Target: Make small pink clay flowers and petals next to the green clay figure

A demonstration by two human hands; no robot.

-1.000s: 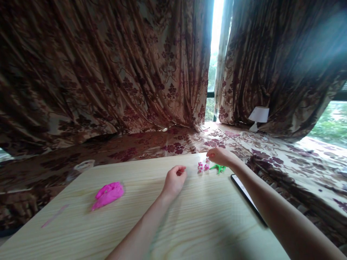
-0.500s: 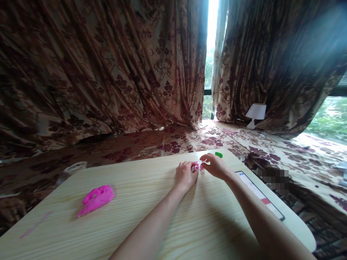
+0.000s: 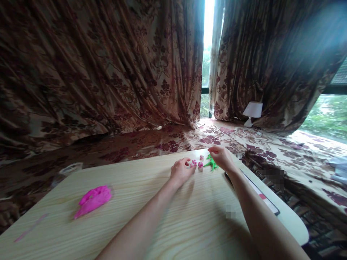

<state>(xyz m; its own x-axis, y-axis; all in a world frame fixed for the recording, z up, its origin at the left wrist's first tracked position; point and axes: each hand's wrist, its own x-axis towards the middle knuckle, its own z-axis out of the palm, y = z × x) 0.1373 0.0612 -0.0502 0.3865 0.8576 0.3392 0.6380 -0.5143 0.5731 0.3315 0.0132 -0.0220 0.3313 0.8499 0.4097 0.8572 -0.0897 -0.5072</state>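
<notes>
Head view: the pale wooden table (image 3: 67,238) stretches across in front of the person, and the small things lie at its far end, around the two hands. The green branched piece (image 3: 211,163) sits just beside the right hand (image 3: 221,158), on its left. The pink-and-white pieces (image 3: 200,164), smaller again, cluster between the hands, the nearest right by the fingers of the left hand (image 3: 182,170).

Half a second ago the hands were close together over the pink-and-white pieces; now the right one has drawn away to the right, so more of the green piece shows and the pink-and-white ones stand in plain sight.

The left hand is half curled, thumb and fingers parted; whether it touches the nearest piece, I can't tell. The right hand's fingers are bent in, and what they hold, if anything, is hidden from me.
</notes>
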